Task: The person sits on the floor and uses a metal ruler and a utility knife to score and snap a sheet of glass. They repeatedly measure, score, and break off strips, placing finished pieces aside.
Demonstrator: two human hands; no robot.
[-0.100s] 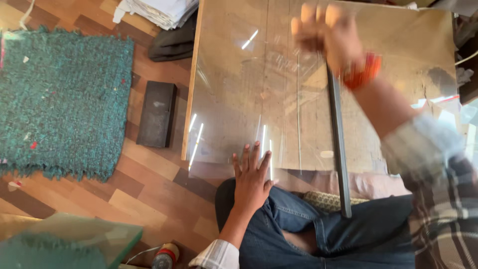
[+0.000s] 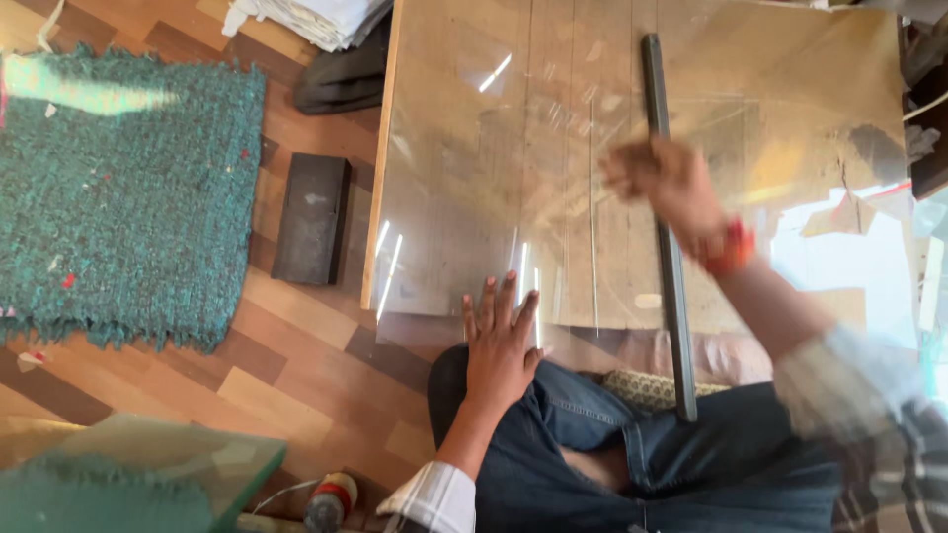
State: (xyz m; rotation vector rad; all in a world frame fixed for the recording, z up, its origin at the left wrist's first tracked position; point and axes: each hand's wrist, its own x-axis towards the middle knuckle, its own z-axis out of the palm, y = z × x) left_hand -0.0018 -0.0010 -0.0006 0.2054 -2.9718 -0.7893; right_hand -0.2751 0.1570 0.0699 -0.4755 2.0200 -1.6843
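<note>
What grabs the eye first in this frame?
The clear glass sheet lying on a wooden board fills the upper middle, with a long dark straightedge running down it. The left hand presses flat on the sheet's near edge, while the blurred right hand sits at the straightedge. Off to the left, a teal woven rug lies on the wooden floor.

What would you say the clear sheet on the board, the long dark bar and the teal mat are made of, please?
Clear sheet: probably glass, glossy; bright streak reflections, and the wood shows through. Long dark bar: looks like a metal straightedge, matt dark grey, thin and rigid. Teal mat: woven yarn or fabric, coarse looped texture with a fringed edge.
</note>
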